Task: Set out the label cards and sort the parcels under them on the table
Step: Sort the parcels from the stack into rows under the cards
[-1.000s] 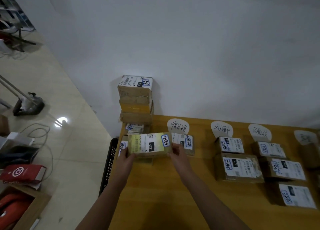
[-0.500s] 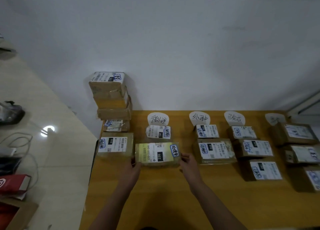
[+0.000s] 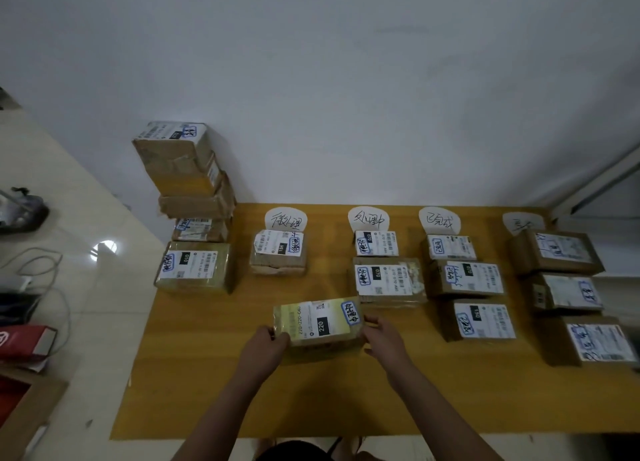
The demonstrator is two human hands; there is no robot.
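Head view | sorting: left hand and right hand grip opposite ends of 220 parcel | next: likely lower it at 6 o'clock of second label card.

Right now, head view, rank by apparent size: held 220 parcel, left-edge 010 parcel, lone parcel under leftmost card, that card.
1. 220 parcel and 010 parcel: they look alike, and the held one is nearer the camera, so no ranking.
2. lone parcel under the leftmost card.
3. That card, smallest.
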